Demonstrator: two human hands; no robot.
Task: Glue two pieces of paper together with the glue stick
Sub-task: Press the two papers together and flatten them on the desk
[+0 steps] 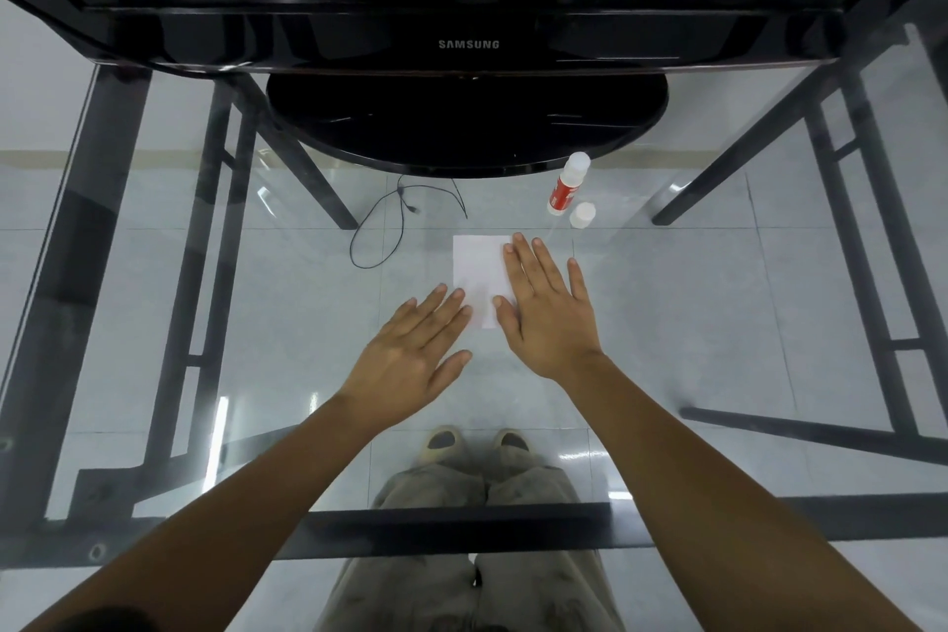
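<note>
A small white paper (478,272) lies flat on the glass table top, in the middle of the view. My right hand (546,308) rests palm down with fingers spread over the paper's right side. My left hand (415,349) lies flat beside the paper's lower left corner, fingertips touching its edge. Whether one sheet or two lie stacked there I cannot tell. The glue stick (567,182), red and white, stands uncapped beyond the paper to the right, with its white cap (582,215) next to it.
A black monitor (469,44) on a round black stand (467,123) fills the back of the glass table (718,303). A thin black cable (395,226) loops left of the paper. Black table frame bars, my legs and feet show through the glass.
</note>
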